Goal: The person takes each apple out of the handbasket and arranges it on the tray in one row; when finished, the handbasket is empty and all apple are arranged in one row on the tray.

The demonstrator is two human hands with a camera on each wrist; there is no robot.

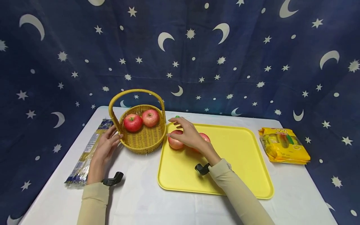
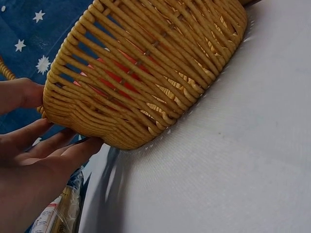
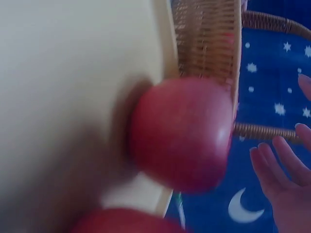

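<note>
Glossy, round red apple (image 3: 182, 136) on yellow tray (image 1: 239, 147)

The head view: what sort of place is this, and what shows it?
Probably a staged tabletop set-up, perhaps for filming: a star-and-moon cloth hangs as a backdrop, and a white-covered table holds a neatly placed wicker basket.

Looks woven, ribbed on basket (image 1: 144, 150) at left hand (image 1: 105, 146); shines smooth on apple (image 3: 182, 136) near right hand (image 1: 188, 135); seems matt plastic on tray (image 1: 233, 156) beneath.
</note>
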